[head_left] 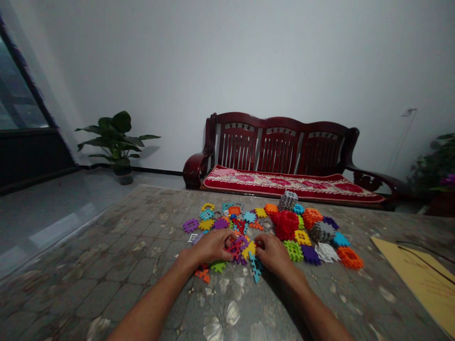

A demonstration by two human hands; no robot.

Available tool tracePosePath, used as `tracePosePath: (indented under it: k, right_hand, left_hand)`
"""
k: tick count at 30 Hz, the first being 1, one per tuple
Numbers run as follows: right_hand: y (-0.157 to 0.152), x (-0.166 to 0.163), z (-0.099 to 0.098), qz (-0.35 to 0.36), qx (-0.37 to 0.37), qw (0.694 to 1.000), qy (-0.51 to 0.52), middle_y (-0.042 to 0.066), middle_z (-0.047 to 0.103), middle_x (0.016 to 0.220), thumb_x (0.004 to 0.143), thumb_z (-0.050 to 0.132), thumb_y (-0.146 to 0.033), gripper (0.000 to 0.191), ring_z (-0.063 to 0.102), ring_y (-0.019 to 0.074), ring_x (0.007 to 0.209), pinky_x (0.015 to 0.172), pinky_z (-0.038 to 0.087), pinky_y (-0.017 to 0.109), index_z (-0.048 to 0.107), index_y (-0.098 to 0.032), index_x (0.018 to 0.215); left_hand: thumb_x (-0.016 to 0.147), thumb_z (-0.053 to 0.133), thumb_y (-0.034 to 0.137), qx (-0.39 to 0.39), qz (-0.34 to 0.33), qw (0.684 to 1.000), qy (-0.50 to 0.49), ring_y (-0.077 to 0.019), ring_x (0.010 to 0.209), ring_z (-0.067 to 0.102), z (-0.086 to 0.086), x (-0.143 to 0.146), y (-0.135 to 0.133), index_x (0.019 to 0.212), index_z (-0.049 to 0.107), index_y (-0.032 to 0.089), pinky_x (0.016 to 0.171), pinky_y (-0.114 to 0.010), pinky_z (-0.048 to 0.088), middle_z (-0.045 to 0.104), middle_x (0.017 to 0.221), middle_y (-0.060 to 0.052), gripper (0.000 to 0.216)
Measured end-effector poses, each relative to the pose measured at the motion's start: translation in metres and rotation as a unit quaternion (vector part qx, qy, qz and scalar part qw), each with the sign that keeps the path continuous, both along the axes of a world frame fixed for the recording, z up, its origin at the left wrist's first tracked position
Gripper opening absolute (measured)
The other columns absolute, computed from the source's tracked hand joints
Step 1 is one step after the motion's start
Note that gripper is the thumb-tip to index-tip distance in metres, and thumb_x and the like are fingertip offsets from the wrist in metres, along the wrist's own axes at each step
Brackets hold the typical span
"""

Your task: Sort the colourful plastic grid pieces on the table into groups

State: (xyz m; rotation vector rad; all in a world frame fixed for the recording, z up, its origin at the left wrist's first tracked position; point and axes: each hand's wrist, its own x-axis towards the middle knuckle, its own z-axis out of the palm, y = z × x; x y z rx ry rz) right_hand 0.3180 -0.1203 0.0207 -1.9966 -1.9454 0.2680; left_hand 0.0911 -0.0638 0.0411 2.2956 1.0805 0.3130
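Over the near side of a spread of colourful interlocking plastic pieces, my two hands face each other. My left hand (216, 245) is closed, thumb and fingers pinching a magenta piece (235, 251) with a toothed edge. My right hand (273, 252) has its fingers curled together beside a yellow piece (250, 249); what lies between its fingertips is hidden. Below them, a teal pointed piece (255, 269) lies close to the right hand. A green piece (218, 267) and an orange piece (203, 273) lie under the left wrist.
Red stacked pieces (285, 224), a grey stack (287, 201) and an orange stack (350, 258) stand to the right. A yellow board (415, 274) with a dark cord rests at the table's right. Beyond the patterned table (142, 265) are a wooden bench (277, 147) and a potted plant (119, 137).
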Motion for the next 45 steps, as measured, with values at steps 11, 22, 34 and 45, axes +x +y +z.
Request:
tracePosePath:
  k: [11, 22, 34, 45]
  right_hand:
    - [0.005, 0.007, -0.008, -0.015, 0.074, 0.994, 0.074, 0.008, 0.07, 0.111, 0.079, 0.049, -0.011, 0.04, 0.062, 0.0219, 0.106, 0.094, 0.043, 0.03, 0.071, -0.02, 0.112]
    - [-0.006, 0.005, 0.01, 0.05, 0.0, 0.999, -0.007, 0.006, 0.068, 0.118, 0.078, 0.056, -0.013, 0.04, 0.059, 0.0234, 0.11, 0.091, 0.04, 0.029, 0.07, -0.025, 0.114]
    - [-0.001, 0.002, 0.007, 0.033, 0.004, 0.999, -0.014, 0.01, 0.07, 0.111, 0.069, 0.058, -0.01, 0.045, 0.062, 0.0246, 0.107, 0.089, 0.041, 0.029, 0.07, -0.021, 0.111]
    - [0.002, 0.003, 0.014, 0.043, -0.035, 0.998, 0.001, 0.001, 0.072, 0.084, 0.072, 0.054, -0.014, 0.023, 0.062, 0.0185, 0.081, 0.065, 0.034, 0.024, 0.07, -0.023, 0.085]
  left_hand:
    - [0.078, 0.065, 0.034, 0.103, 0.114, 0.985, -0.075, -0.0197, 0.087, 0.064, -0.008, -0.011, 0.018, 0.111, 0.067, 0.022, 0.077, -0.029, 0.048, 0.07, 0.1, -0.003, 0.036]
    - [0.086, 0.05, 0.024, 0.175, 0.406, 0.894, -0.077, -0.0212, 0.105, 0.065, -0.037, -0.086, 0.057, 0.114, 0.066, 0.019, 0.094, -0.033, 0.049, 0.07, 0.113, -0.008, 0.032]
    - [0.088, 0.051, 0.025, 0.167, 0.392, 0.904, -0.019, -0.021, 0.105, 0.064, -0.047, -0.087, 0.059, 0.109, 0.069, 0.023, 0.093, -0.032, 0.049, 0.071, 0.113, -0.006, 0.028]
    - [0.089, 0.05, 0.029, 0.152, 0.374, 0.915, -0.013, -0.0207, 0.109, 0.063, -0.047, -0.087, 0.062, 0.115, 0.067, 0.022, 0.096, -0.031, 0.047, 0.07, 0.118, -0.006, 0.031]
